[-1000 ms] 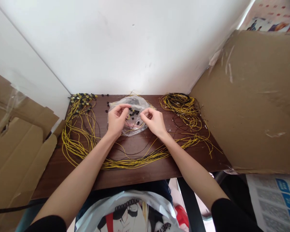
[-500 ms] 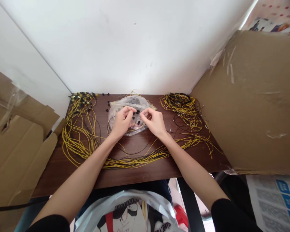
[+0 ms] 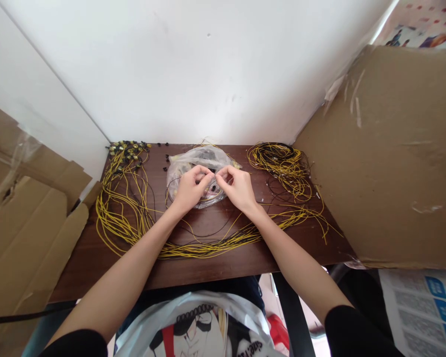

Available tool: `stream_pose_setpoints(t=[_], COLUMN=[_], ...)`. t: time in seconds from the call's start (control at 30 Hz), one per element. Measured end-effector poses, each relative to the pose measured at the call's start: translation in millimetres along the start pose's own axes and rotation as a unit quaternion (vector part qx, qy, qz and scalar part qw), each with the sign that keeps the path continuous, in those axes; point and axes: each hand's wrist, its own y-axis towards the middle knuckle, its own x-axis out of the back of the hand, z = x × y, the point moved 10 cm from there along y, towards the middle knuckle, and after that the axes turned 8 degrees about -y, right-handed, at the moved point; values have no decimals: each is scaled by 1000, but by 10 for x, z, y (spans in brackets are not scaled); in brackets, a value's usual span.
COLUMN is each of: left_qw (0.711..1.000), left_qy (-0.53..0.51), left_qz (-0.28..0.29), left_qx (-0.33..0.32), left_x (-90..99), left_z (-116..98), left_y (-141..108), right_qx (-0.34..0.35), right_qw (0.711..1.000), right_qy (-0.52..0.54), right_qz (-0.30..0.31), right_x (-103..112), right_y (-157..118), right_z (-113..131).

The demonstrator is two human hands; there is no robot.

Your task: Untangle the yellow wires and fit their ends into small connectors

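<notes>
My left hand [image 3: 192, 186] and my right hand [image 3: 237, 186] meet over a clear plastic bag [image 3: 174, 171], thumbs and forefingers pinched, fingertips almost touching. What sits in either pinch is too small to make out. A thin dark wire [image 3: 167, 192] loops out beside the left hand, and a short bit of yellow wire shows by the right knuckles. Small black parts [image 3: 213, 188] are visible at the bag, partly covered by the fingers. Below the wrists, a long bundle of yellow and black wires [image 3: 208, 249] stretches across the brown table [image 3: 193, 277].
Wire ends with black and yellow tips [image 3: 128, 151] are heaped at the back left. A coil of yellow and black wire [image 3: 278, 161] lies at the back right. Cardboard [image 3: 401, 163] stands at the right, with more cardboard [image 3: 33, 213] at the left. A printed plastic bag [image 3: 200, 327] is below the table edge.
My left hand has shifted slightly right, closing the gap between the two hands' fingertips. The small black piece seen between them is now mostly covered. The right hand has barely moved.
</notes>
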Motion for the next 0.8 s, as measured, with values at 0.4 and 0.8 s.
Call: stream_pose_setpoints(t=[0.4, 0.8], left_qw=[1000, 1000], left_qy=[26, 21], left_qz=[3, 7], left_qx=[-14, -9], left_x=[-4, -1], left_z=[-31, -3], left_y=[-4, -2], right_qx=[6, 19], right_qw=[1000, 1000], right_qy=[4, 11], right_qz=[-3, 2], right_x=[-4, 2], right_y=[-6, 2], right_z=[-5, 36])
